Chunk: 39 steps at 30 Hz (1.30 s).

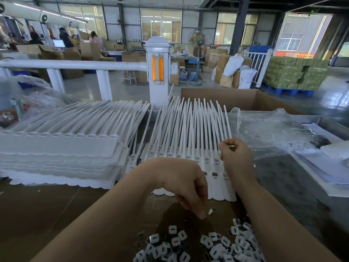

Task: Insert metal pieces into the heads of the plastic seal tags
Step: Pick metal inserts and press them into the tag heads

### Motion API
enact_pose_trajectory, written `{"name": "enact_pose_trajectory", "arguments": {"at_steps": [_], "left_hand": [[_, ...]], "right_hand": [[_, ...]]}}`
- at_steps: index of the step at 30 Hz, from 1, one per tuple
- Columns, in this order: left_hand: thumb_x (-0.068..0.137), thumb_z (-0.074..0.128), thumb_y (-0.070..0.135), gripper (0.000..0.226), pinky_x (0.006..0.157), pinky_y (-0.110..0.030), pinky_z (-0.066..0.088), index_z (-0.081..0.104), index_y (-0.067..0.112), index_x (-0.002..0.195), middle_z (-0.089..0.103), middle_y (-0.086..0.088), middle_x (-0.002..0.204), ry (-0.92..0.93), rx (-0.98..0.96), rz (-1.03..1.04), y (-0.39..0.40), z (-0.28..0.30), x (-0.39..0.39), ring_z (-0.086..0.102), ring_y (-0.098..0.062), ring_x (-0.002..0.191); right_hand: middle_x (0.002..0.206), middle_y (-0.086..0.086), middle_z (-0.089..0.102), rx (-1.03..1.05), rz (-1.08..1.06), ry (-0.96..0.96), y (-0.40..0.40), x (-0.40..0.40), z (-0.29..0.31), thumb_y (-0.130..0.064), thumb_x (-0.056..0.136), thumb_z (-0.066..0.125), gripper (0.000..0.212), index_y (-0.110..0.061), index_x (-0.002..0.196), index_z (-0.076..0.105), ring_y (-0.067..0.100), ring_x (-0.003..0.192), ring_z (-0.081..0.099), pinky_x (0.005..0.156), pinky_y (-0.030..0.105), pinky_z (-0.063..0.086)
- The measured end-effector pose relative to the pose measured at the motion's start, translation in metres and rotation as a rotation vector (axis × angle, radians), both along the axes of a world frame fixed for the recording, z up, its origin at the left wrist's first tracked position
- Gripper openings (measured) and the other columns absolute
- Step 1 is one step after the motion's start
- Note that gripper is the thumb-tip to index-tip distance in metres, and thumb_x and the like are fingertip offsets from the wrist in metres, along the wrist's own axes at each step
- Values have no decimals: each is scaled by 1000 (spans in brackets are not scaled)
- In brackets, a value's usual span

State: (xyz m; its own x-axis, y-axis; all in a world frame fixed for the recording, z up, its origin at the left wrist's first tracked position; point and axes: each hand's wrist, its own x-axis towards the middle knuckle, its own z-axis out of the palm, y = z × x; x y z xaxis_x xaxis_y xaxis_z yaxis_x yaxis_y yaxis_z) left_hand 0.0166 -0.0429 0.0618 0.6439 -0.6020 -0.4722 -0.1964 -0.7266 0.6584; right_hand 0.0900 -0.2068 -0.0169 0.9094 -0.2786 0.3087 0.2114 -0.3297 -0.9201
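Observation:
A row of white plastic seal tags (190, 129) lies in front of me with tails pointing away and heads (215, 173) near my hands. A pile of small metal pieces with white caps (198, 242) sits on the cardboard at the bottom. My left hand (181, 184) hangs over the near edge of that pile, fingers curled downward, fingertips close to one small white piece (209, 211). My right hand (236, 156) hovers over the right end of the tag row, fingers pinched together on something too small to make out.
A tall stack of joined white tag sheets (60, 154) fills the left side. Crumpled clear plastic (268, 129) and a metal tray (321, 163) lie to the right. An open cardboard box (245, 99) and a white railing post (158, 72) stand behind.

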Motion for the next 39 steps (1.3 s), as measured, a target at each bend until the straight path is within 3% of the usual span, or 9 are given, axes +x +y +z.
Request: {"name": "enact_pose_trajectory", "arguments": {"at_steps": [6, 11, 16, 19, 23, 31, 39], "left_hand": [[87, 73, 12, 13, 85, -31, 54, 72, 10, 99, 70, 5, 81, 9, 7, -40, 3, -2, 2, 64, -1, 66], [89, 69, 9, 9, 75, -22, 54, 72, 16, 93, 72, 5, 84, 2, -62, 15, 6, -8, 8, 65, -3, 71], [89, 67, 8, 11, 67, -17, 52, 73, 17, 92, 72, 7, 80, -86, -335, 399, 17, -16, 19, 64, -3, 70], [88, 67, 5, 15, 67, -21, 53, 72, 13, 100, 71, 0, 81, -55, -533, 695, 23, -25, 26, 64, -10, 71], [89, 64, -2, 20, 62, -24, 52, 66, 6, 107, 71, -7, 82, 51, -728, 861, 26, -32, 31, 62, -13, 67], [89, 61, -5, 24, 59, -25, 53, 61, 2, 112, 71, -11, 78, 143, -837, 903, 26, -33, 31, 63, -14, 63], [92, 59, -1, 18, 62, -26, 54, 63, 1, 110, 70, -11, 79, 145, -837, 873, 24, -30, 29, 62, -15, 64]], "right_hand": [[80, -1, 64, -10, 0, 0, 0, 1, -1, -20, 96, 59, 4, -19, 96, 62, 15, 72, 61, 62, 29, 47], [78, -2, 63, -46, 17, -36, 0, -1, 0, -18, 95, 60, 7, -22, 90, 59, 16, 73, 61, 61, 28, 46], [66, -2, 62, -47, 173, -103, 2, -10, 6, -17, 94, 64, 15, -29, 85, 62, 10, 54, 55, 49, 21, 48], [70, 3, 64, -67, 306, -110, 4, -15, 12, -16, 93, 66, 18, -32, 84, 67, 21, 64, 59, 51, 17, 48], [73, 6, 66, -89, 478, -102, 5, -20, 16, -13, 91, 68, 19, -31, 84, 73, 27, 71, 60, 58, 23, 52], [75, -2, 67, -121, 590, -69, 5, -25, 18, -16, 87, 74, 11, -28, 89, 76, 8, 63, 55, 58, 18, 48], [74, -4, 67, -164, 589, -58, 6, -22, 15, -18, 91, 69, 7, -23, 87, 72, 5, 66, 59, 60, 14, 49]]}}
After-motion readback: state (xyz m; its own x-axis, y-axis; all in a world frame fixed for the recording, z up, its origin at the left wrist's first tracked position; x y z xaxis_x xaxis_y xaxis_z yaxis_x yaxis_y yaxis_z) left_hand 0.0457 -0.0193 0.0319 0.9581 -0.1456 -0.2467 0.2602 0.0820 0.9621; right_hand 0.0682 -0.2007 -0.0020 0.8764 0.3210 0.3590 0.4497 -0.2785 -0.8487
